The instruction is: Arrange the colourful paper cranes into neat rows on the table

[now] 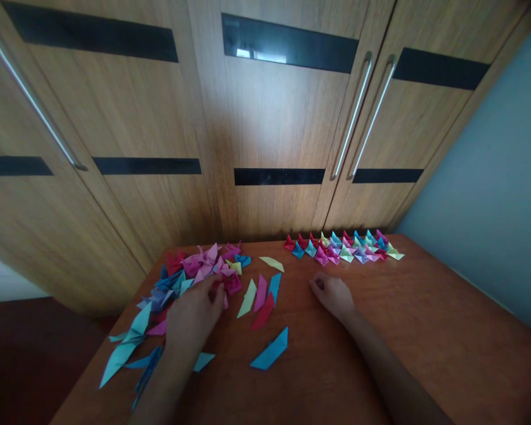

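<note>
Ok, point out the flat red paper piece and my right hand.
Flat red paper piece (263, 313): head view, middle of its upper face.
Right hand (335, 296): head view, back of the hand.

My upper-limb assembly comprises two units, both bare over every visible length. Left unit: a bare, broad-backed left hand (194, 313), joined at a smooth wrist to a bare, rounded left forearm (161, 386). Right unit: a bare, compact right hand (336, 296), joined at a narrower wrist to a bare, tapered right forearm (387, 369). Each forearm of mine widens from the wrist towards the lower edge of view, where it is cut off. Dim light and blur conceal the fine detail of my fingers and nails.
</note>
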A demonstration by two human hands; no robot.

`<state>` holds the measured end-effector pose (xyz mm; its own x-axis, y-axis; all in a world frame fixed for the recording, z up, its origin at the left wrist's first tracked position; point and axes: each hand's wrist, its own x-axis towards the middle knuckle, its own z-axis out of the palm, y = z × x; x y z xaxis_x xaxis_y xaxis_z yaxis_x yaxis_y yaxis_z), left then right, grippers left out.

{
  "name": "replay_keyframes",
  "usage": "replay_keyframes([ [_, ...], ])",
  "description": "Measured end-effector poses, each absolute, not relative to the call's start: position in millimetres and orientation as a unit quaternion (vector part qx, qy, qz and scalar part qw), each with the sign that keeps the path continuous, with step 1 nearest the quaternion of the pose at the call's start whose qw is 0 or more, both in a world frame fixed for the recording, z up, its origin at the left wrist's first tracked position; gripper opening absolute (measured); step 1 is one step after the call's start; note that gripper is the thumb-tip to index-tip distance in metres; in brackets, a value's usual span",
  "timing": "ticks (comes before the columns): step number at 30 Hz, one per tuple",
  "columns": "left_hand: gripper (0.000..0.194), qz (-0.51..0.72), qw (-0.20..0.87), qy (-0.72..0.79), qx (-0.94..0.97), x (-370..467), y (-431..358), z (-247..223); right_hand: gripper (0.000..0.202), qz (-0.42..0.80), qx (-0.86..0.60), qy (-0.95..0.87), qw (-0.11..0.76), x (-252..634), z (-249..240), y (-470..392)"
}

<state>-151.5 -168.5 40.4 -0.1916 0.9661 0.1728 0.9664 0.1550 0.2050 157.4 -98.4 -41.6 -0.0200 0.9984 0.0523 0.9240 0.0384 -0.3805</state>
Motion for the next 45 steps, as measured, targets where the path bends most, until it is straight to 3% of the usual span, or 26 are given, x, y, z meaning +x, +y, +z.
replay_keyframes([
  [8,0.035,-0.011,-0.020,-0.767,-0.641,-141,-169,36,0.018,0.125,-0.653,-0.727,0.170,155,-37,-99],
  [19,0.027,-0.008,-0.018,-0.751,-0.660,-142,-169,29,0.019,0.134,-0.659,-0.722,0.165,154,-37,-100],
  [41,0.029,0.001,-0.033,-0.737,-0.675,-133,-170,27,0.016,0.132,-0.657,-0.722,0.172,155,-39,-98],
  [45,0.023,-0.041,-0.021,-0.718,-0.694,-132,-170,31,0.017,0.123,-0.653,-0.724,0.183,155,-40,-99],
])
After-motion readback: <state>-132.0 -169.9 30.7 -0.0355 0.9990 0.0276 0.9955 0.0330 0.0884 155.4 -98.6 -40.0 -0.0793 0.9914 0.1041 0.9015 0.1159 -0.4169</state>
